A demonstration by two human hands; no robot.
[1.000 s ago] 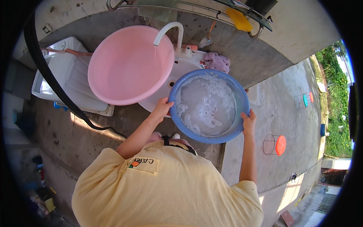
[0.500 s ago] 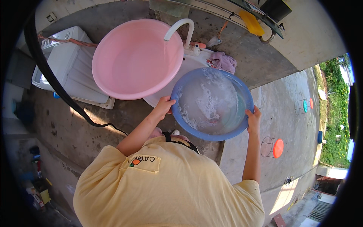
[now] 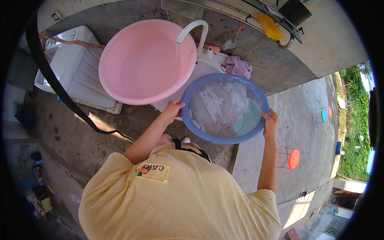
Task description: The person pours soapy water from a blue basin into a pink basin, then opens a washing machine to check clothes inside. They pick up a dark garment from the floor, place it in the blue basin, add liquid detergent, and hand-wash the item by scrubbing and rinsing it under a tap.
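Note:
A blue basin (image 3: 228, 139) of sudsy, cloudy water is held at both sides over the front right of a white sink (image 3: 204, 69). My left hand (image 3: 172, 110) grips its left rim, and my right hand (image 3: 271, 122) is closed on its right rim. Beneath the foam, something pinkish shows faintly in the water; I cannot make out what. To the left, a large pink basin (image 3: 144, 64) rests on the sink under a white curved faucet (image 3: 200, 30), and a thin stream falls into it.
A lilac cloth (image 3: 239, 66) lies at the sink's right end. On the left stands a white washing machine (image 3: 76, 68). An orange-red stool (image 3: 294, 159) is on the concrete floor at right. A shelf (image 3: 276, 20) juts from the wall above.
The blue basin tips slightly, its near rim rising, and the foam shifts toward the far left. Both hands keep their hold on the rim.

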